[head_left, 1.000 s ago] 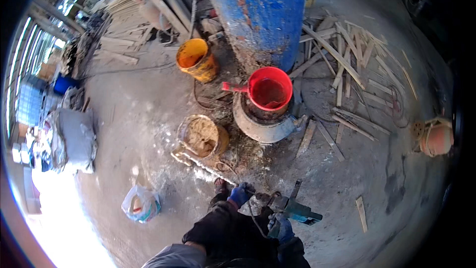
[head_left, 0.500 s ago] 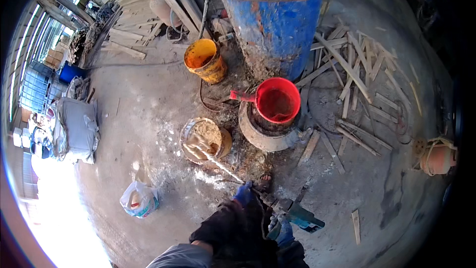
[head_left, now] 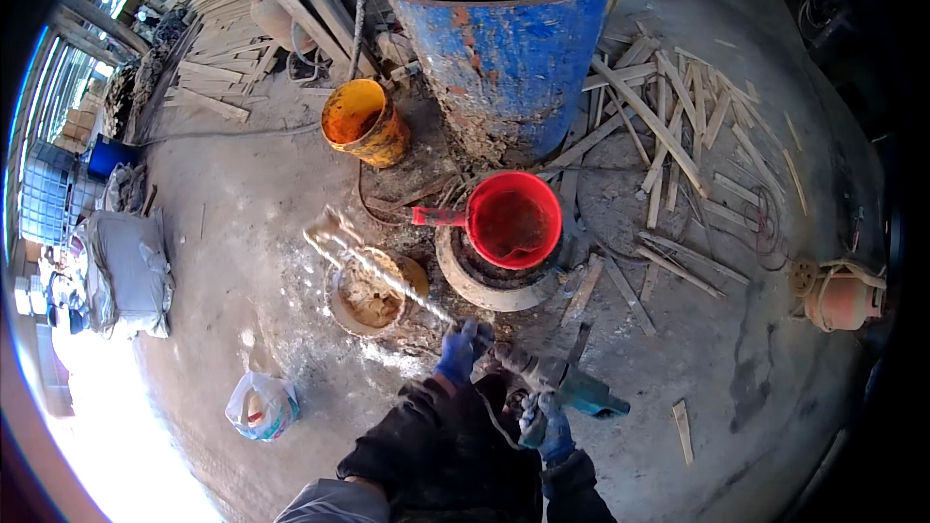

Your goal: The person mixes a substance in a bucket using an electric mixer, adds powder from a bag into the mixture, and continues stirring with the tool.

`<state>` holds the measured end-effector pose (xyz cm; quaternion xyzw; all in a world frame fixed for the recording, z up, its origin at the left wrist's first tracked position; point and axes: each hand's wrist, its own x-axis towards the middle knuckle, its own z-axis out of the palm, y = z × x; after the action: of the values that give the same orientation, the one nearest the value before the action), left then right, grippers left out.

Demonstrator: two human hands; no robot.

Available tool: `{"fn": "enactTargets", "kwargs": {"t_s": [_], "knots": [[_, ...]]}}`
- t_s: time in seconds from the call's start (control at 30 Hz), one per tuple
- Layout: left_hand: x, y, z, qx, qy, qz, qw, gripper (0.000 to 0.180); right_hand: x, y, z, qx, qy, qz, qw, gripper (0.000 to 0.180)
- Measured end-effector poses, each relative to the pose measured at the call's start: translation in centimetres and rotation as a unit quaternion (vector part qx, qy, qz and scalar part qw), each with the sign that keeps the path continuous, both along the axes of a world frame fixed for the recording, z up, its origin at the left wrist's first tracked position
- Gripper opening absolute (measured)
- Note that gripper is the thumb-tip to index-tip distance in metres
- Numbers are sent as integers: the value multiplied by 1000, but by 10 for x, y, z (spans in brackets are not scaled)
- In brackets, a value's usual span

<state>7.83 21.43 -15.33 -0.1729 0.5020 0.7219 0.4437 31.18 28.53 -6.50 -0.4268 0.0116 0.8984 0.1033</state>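
A teal and grey power drill (head_left: 589, 393) slants across in front of me, with a long mixing paddle (head_left: 386, 275) fixed to its front. Whitish paste coats the paddle, and its looped head hangs above and left of a paste-smeared bucket (head_left: 420, 277). Thick beige mixture lies in that bucket. My left hand (head_left: 457, 354), in a blue glove, is closed round the tool's front end near the shaft. Gloved too, my right hand (head_left: 552, 431) grips the drill's rear handle; the trigger is hidden. A cord hangs between my arms.
Beyond the bucket, a red dipper (head_left: 441, 217) sits on a round, crusted base (head_left: 494, 298). Behind stand a tall blue drum (head_left: 518, 58) and a yellow bucket (head_left: 386, 143). Loose wood strips (head_left: 668, 140) litter the right side. A plastic bag (head_left: 263, 409) stands at left.
The paddle has come up out of the mixture and now hangs above the bucket's far left side. Both hands still hold the drill. The whole view has shifted slightly.
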Motion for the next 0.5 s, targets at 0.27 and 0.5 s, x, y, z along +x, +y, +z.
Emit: {"fn": "enactTargets", "kwargs": {"t_s": [0.27, 0.5], "knots": [[-89, 86, -1, 123, 13, -48, 991, 20, -79, 80, -17, 65, -11, 2, 998, 21], [-78, 81, 77, -73, 64, -168, 981, 31, -103, 105, -34, 88, -49, 7, 995, 25]]}}
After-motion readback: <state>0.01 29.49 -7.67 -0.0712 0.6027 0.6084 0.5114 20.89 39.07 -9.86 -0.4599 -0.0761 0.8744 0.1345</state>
